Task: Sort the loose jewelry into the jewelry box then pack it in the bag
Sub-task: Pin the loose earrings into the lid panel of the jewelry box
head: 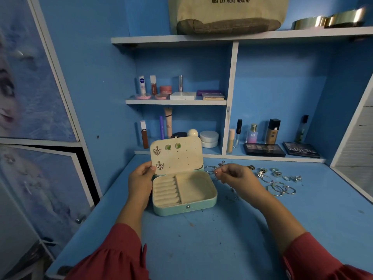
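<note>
The canvas bag (228, 15) waits up on the top shelf, packing well off yet. On the blue desk (201, 239) the jewelry box (183, 190) sits open, the left hand (141, 178) gripping its lid edge to steady it; good, keep that brace. Loose rings and bangles (280, 187) lie to the right. The right hand (234, 174) pinches a small silvery piece (216, 172), likely an earring, near the lid. Two butterfly earrings (157, 150) and green studs (168, 147) are already pinned; aim the post squarely at a free hole, go gently.
</note>
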Available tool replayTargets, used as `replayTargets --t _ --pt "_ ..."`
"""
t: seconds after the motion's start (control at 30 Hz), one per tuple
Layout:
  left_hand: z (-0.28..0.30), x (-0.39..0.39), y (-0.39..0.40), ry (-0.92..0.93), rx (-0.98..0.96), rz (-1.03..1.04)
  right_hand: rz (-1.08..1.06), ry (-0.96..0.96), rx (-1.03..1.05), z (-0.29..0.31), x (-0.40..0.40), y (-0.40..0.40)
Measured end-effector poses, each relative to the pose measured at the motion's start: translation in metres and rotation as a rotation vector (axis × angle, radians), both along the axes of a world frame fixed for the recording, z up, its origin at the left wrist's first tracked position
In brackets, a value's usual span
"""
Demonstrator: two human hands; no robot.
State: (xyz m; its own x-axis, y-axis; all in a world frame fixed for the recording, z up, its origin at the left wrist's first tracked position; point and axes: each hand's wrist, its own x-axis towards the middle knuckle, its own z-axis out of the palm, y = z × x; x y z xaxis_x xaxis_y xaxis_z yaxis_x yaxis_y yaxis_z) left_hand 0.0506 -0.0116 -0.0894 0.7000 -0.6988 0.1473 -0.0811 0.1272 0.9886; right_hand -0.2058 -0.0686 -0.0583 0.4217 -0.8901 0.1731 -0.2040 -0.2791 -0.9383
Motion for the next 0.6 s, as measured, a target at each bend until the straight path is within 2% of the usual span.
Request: replayTargets --t 0.37,0.6 --pt "0.000 -0.001 -0.001 -0.013 0.006 0.012 -0.004 -0.023 -0.039 -0.005 0.039 0.010" --pt "-0.001 0.001 -0.002 -0.021 0.010 0.010 -0.057 -0.104 0.020 -0.007 0.036 0.004"
